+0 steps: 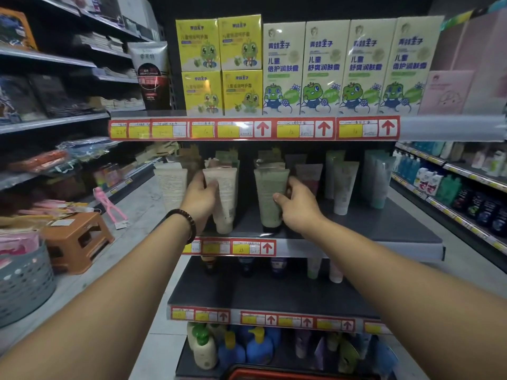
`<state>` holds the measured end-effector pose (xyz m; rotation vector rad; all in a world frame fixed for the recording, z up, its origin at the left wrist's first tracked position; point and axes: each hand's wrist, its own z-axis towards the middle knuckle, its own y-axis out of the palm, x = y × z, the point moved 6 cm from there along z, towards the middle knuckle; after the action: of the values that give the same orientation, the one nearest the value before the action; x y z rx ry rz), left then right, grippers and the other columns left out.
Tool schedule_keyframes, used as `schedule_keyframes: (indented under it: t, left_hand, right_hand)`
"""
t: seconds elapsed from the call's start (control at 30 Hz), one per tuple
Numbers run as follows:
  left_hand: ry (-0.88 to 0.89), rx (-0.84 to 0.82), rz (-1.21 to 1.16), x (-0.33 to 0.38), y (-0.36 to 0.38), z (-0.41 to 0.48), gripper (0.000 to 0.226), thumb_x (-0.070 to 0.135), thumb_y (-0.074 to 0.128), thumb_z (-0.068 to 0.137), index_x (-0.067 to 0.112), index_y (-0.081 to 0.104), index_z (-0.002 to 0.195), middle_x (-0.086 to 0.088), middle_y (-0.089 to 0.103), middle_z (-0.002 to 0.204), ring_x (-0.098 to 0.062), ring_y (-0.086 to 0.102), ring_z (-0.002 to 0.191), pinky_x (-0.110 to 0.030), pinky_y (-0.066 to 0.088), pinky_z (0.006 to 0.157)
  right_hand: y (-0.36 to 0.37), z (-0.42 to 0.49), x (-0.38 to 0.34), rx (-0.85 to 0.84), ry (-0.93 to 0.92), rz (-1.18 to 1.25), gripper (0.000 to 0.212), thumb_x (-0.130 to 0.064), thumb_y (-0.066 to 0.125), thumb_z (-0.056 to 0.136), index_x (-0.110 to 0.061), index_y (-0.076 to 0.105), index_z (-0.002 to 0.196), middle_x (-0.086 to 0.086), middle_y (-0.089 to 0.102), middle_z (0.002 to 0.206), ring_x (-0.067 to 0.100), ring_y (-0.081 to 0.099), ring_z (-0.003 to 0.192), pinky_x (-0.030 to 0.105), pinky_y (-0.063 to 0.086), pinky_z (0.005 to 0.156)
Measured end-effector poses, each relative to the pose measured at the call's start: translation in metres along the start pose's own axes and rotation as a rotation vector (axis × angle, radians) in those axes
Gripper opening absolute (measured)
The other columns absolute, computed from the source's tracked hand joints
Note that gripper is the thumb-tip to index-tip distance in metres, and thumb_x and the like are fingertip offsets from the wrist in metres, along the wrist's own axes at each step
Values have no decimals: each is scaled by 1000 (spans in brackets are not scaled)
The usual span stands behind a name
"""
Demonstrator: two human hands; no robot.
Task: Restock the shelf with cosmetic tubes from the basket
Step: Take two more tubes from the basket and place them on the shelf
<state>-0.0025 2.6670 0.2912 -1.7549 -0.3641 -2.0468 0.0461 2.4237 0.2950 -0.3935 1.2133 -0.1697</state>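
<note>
Both arms reach to the middle shelf [384, 229]. My left hand [200, 198] grips a cream-coloured tube [226, 198] that stands cap down near the shelf's front edge. My right hand [297, 205] grips a pale green tube [270, 197], also standing cap down, just to the right of it. More tubes stand behind and beside these two, among them a white tube [171, 185] on the left and a light green tube [344, 187] on the right. The red rim of the basket [274, 373] shows at the bottom edge; its contents are hidden.
Green and yellow product boxes [323, 69] fill the shelf above. Bottles stand on the lower shelves [258, 349]. A brown plastic stool [78, 239] and a grey perforated bin [24, 283] stand on the floor at left. Stocked shelves line both side aisles.
</note>
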Motion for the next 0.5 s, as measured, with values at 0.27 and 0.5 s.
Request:
schedule_keyframes:
  t: [0.27,0.5]
  left_hand:
    - [10,48,73,-5,-2,2,28,31,46,118,33,55,144,-3,72,139,-30,67,131,-60,53,116]
    - [-12,147,174,-9,-3,-21,43,31,49,116,24,46,158,-6,65,149,-34,62,138,-61,50,120]
  right_hand:
    - [0,2,0,-46,22,-44,30,-18,62,113,-17,62,143,5,72,142,28,66,136,45,57,112]
    - [0,-5,5,-53,76,-117,34,-22,66,111,-15,59,143,7,73,139,30,69,132,40,59,104]
